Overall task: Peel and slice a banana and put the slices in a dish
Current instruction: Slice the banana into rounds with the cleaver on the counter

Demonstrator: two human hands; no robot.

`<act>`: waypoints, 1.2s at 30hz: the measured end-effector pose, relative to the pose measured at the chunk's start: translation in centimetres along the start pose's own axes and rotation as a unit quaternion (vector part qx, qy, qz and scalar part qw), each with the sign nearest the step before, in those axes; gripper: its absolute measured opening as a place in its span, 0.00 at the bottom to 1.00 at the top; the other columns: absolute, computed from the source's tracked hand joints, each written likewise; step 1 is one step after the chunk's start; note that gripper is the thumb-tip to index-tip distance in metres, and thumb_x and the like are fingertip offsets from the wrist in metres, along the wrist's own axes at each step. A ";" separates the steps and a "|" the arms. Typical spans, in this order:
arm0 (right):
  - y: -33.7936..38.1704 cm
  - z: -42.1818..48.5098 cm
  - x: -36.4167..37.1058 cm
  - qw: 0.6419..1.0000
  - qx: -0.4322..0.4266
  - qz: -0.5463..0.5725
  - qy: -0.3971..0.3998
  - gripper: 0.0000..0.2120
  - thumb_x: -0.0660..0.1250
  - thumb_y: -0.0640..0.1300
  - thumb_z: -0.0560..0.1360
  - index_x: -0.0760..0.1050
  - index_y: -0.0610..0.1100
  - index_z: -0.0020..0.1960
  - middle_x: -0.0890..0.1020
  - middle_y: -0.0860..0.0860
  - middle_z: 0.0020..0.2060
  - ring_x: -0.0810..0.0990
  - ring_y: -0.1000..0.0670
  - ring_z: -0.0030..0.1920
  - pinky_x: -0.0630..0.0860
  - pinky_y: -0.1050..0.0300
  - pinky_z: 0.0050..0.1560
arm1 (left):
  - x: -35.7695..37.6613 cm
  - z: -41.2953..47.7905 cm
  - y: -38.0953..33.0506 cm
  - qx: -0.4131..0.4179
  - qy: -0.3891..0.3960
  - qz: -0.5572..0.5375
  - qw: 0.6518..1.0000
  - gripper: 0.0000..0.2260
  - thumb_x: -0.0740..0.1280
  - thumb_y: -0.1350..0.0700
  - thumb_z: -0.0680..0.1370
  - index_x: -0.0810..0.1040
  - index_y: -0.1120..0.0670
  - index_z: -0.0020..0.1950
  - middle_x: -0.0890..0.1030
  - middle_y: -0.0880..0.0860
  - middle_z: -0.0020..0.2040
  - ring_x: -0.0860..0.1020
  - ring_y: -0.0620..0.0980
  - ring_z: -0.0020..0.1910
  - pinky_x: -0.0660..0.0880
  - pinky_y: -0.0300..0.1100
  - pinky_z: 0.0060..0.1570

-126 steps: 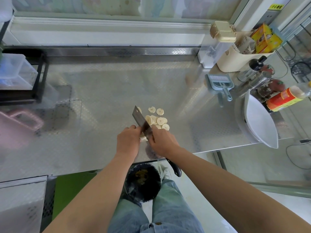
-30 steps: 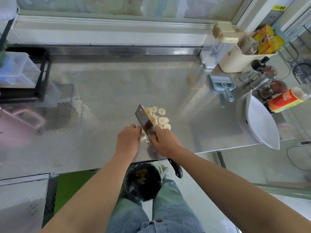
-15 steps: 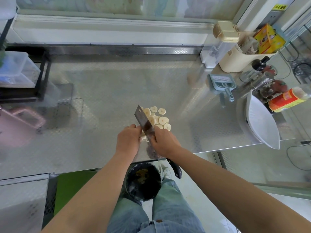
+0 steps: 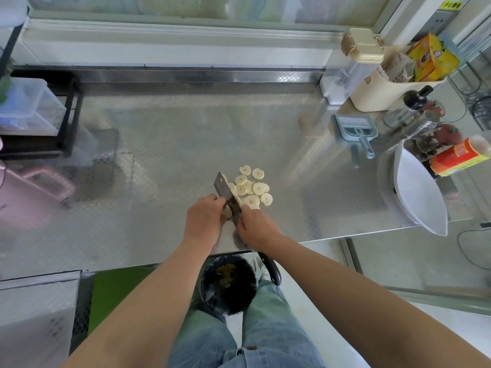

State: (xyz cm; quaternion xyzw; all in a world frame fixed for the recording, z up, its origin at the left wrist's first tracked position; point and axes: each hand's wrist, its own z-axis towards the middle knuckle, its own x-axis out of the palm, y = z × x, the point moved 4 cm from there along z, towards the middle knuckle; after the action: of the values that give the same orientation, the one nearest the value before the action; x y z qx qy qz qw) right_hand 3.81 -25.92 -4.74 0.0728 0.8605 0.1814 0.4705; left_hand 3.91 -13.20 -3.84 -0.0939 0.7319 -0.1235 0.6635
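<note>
The cleaver (image 4: 225, 192) has come down again beside the slices (image 4: 259, 188); right hand (image 4: 256, 228) grip holds it, left hand (image 4: 204, 219) grip holds the short banana stub (image 4: 226, 213). Slicing seems nearly finished.

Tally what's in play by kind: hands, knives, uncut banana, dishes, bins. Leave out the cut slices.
hands: 2, the left hand and the right hand
cleaver: 1
banana stub: 1, mostly hidden under the left hand
white dish: 1
bin: 1
Total: 6
</note>
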 end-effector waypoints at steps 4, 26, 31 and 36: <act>-0.3 -0.1 -0.1 1.000 -0.009 0.004 -0.009 0.09 0.55 0.48 0.81 0.63 0.43 0.46 0.72 0.45 0.38 0.72 0.43 0.38 0.65 0.53 0.37 | 0.0 0.0 0.0 -0.001 -0.001 0.007 1.000 0.06 0.69 0.56 0.73 0.77 0.54 0.50 0.78 0.52 0.46 0.76 0.53 0.44 0.70 0.43 0.38; 1.0 -0.6 -1.8 0.999 -0.018 0.020 -0.043 0.08 0.57 0.47 0.79 0.65 0.43 0.45 0.72 0.48 0.35 0.71 0.46 0.36 0.63 0.56 0.33 | 0.1 0.2 0.1 0.000 0.010 0.035 0.999 0.05 0.68 0.56 0.75 0.77 0.56 0.48 0.77 0.53 0.43 0.75 0.53 0.42 0.64 0.42 0.35; 1.2 -0.2 -1.1 0.999 -0.003 0.010 -0.033 0.08 0.56 0.46 0.80 0.64 0.44 0.44 0.69 0.49 0.34 0.71 0.45 0.38 0.64 0.54 0.36 | 0.1 0.2 0.2 -0.002 0.006 0.013 1.000 0.05 0.69 0.56 0.74 0.77 0.56 0.48 0.78 0.54 0.44 0.76 0.54 0.44 0.69 0.44 0.37; 1.1 -0.1 -0.1 1.000 0.014 -0.004 0.000 0.06 0.55 0.45 0.81 0.62 0.44 0.46 0.71 0.46 0.40 0.72 0.44 0.40 0.66 0.53 0.40 | 0.1 0.1 0.3 -0.008 0.001 -0.005 1.000 0.04 0.68 0.57 0.73 0.77 0.55 0.47 0.78 0.54 0.43 0.76 0.55 0.42 0.71 0.46 0.36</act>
State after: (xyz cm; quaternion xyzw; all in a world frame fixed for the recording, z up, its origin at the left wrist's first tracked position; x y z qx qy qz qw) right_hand 3.72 -24.91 -4.20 0.0755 0.8632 0.1676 0.4701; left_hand 3.99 -12.95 -4.06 -0.1024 0.7331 -0.1211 0.6614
